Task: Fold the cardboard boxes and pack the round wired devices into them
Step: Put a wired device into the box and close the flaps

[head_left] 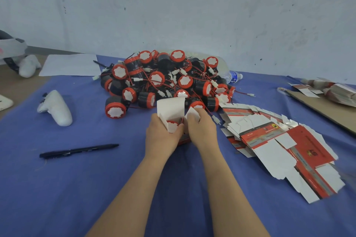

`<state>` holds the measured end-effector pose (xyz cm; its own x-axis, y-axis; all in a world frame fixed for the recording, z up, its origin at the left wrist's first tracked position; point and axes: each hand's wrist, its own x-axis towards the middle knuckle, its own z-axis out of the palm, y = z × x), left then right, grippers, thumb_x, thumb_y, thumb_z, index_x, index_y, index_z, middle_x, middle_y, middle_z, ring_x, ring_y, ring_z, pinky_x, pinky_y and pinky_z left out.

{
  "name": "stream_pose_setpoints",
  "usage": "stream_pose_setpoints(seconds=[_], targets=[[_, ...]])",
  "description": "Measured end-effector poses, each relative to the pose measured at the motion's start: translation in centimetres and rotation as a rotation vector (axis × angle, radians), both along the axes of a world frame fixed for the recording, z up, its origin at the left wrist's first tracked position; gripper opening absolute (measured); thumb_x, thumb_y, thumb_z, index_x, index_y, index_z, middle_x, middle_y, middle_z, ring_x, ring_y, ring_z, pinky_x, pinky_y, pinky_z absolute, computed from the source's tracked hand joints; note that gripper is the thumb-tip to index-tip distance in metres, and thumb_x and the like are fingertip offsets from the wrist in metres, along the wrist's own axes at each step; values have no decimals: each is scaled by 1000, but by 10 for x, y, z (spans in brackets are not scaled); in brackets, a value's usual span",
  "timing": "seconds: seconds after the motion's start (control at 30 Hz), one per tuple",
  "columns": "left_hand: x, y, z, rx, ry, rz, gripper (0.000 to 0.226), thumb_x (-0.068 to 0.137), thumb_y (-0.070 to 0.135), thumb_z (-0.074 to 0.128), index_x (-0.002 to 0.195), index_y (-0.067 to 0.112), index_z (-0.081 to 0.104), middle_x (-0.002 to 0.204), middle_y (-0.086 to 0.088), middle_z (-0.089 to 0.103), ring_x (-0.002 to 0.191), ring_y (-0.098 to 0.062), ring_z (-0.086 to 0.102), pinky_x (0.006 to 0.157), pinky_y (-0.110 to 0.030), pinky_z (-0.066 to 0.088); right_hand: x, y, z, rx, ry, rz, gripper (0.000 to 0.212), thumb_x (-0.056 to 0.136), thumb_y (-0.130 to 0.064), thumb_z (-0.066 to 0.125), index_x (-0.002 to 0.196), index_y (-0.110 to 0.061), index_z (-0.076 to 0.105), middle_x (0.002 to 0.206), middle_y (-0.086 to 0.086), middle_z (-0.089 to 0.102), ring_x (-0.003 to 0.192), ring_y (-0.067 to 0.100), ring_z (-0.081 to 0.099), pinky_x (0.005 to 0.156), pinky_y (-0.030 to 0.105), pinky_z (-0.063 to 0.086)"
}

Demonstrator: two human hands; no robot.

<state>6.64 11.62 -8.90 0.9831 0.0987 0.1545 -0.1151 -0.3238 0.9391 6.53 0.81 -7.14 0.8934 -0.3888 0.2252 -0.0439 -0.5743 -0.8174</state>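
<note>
Centrally, just in front of the pile of round wired devices [165, 81], both hands meet around one partly folded cardboard box [170, 107]. The left hand [161, 132] grips the box's left side with curled fingers. The right hand [202, 127] is curled against its right side and pinches a small white side flap. The box's top is open and its tall white lid flap stands upright towards the pile. One device [172, 124] sits inside the box, its red rim and white face showing between the two hands. The devices in the pile are black-bodied, with red caps, red wires and white connectors.

To the right of the pile and in front of it, flat box blanks [279, 146], printed red and white, lie fanned out in an overlapping stack. A black pen [77, 151] lies well to the left of the pile and in front of it; a white controller [55, 107] lies to the pile's left. A sheet of paper [71, 64] lies at the pile's far left, and a plastic bottle [234, 76] lies on its side just beside the pile's right edge. All of these lie on a blue cloth [77, 188] that covers the bench.
</note>
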Motion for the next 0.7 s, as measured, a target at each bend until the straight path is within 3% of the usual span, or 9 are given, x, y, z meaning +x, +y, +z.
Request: stream_pose_setpoints(seconds=[0.1, 0.27, 0.37, 0.43, 0.53, 0.6, 0.7], targets=[[0, 0, 1, 25, 14, 8, 63, 73, 39, 77, 120, 14, 42, 117, -2, 55, 112, -24, 52, 90, -44, 50, 1, -1, 0, 96, 2, -8, 34, 92, -39, 53, 119, -17, 56, 99, -6, 56, 91, 15, 51, 62, 22, 34], [0, 0, 0, 58, 53, -76, 61, 75, 43, 76, 112, 24, 32, 115, 2, 51, 109, -22, 51, 86, -40, 50, -4, -4, 3, 282, -14, -67, 34, 91, -27, 58, 123, -21, 48, 101, -7, 55, 73, -3, 47, 53, 12, 32], [1, 3, -1, 54, 49, -59, 58, 79, 39, 73, 118, 22, 34, 118, 1, 54, 106, -20, 54, 78, -34, 49, -10, -7, 14, 119, -144, -149, 19, 91, -18, 56, 109, -18, 54, 105, 0, 57, 76, 6, 49, 57, 14, 32], [2, 4, 0, 47, 55, -44, 59, 80, 38, 73, 121, 20, 35, 118, 1, 54, 105, -21, 55, 76, -33, 50, -14, -9, 25, 2, -163, -146, 6, 90, -17, 56, 91, -20, 60, 95, -2, 61, 78, 11, 52, 58, 17, 36], [2, 3, -1, 47, 35, -43, 60, 79, 41, 74, 119, 20, 35, 115, 2, 54, 102, -20, 56, 76, -35, 52, -19, -9, 32, -129, 38, 12, 22, 88, -15, 53, 71, -10, 66, 64, 2, 60, 61, 18, 51, 54, 27, 38], [2, 1, -1, 52, 14, -44, 60, 75, 46, 76, 112, 23, 33, 110, 4, 54, 98, -19, 57, 74, -36, 53, -20, -4, 31, -160, 163, 54, 37, 90, -22, 54, 56, -8, 56, 50, 2, 47, 50, 16, 39, 51, 27, 32], [-1, -6, 1, 89, -16, -27, 57, 73, 49, 73, 104, 24, 32, 104, 3, 57, 93, -19, 59, 75, -44, 55, -18, 0, 30, -209, 224, 50, 44, 90, -37, 59, 57, -7, 59, 53, 5, 52, 52, 18, 46, 54, 29, 37]])
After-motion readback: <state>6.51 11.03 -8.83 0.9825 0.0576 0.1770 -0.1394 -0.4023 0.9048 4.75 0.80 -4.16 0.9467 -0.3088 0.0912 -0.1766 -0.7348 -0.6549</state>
